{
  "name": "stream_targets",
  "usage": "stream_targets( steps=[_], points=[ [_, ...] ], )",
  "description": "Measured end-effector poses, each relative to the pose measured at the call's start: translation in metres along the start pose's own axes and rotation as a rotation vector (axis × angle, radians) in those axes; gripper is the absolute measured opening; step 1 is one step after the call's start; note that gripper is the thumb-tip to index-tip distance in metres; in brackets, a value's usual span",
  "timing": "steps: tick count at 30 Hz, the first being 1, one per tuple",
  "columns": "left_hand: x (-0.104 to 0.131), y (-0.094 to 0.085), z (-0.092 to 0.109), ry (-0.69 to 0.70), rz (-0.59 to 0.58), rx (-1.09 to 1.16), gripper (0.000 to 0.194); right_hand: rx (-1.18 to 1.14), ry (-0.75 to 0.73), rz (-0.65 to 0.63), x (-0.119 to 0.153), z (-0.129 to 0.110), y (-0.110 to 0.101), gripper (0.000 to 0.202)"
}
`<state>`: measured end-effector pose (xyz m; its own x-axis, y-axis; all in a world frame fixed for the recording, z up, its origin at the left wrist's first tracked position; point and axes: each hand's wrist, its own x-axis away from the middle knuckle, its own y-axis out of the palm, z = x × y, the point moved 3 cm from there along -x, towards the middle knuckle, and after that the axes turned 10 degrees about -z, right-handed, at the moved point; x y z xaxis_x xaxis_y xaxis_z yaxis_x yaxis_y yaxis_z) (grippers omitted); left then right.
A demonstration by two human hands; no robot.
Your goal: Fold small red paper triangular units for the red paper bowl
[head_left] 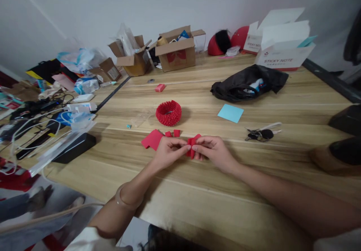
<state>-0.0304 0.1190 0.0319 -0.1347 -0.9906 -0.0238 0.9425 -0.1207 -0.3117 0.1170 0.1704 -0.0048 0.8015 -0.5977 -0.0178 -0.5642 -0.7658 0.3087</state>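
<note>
Both hands meet at a small piece of folded red paper (192, 151) just over the table. My left hand (169, 151) pinches its left side between thumb and fingers. From the other side my right hand (213, 151) grips it, thumb in front and fingers partly behind. Beside my left hand lie some flat red paper sheets (152, 139), partly covered by that hand. Two small folded red pieces (176, 133) rest just beyond the fingers. Farther back stands a round red bowl shape (168, 113) built from many folded paper pieces.
A blue sheet (230, 113), keys (261, 133) and a black plastic bag (249, 83) lie to the right. Small red pack (160, 88) sits behind the bowl. Cardboard boxes (176, 53) and a sticky note box (284, 57) line the back; cables and a black box (75, 148) crowd the left.
</note>
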Motion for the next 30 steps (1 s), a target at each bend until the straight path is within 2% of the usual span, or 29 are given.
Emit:
stream_targets(
  steps=[3,9,21,30],
  points=[
    [0.0,0.001,-0.002,-0.009,-0.026,0.013,0.03,-0.008,-0.002,0.029,0.0,-0.001,-0.001,0.033],
    [0.0,0.0,-0.01,-0.051,0.13,0.235,0.035,-0.029,-0.014,0.058,-0.001,0.0,-0.002,0.036],
    [0.001,0.002,-0.015,-0.069,0.137,0.283,0.028,-0.008,-0.037,0.081,0.0,-0.004,-0.003,0.034],
    [0.001,0.008,-0.009,-0.055,0.152,0.307,0.027,-0.027,-0.041,0.101,0.001,-0.003,-0.002,0.036]
  ],
)
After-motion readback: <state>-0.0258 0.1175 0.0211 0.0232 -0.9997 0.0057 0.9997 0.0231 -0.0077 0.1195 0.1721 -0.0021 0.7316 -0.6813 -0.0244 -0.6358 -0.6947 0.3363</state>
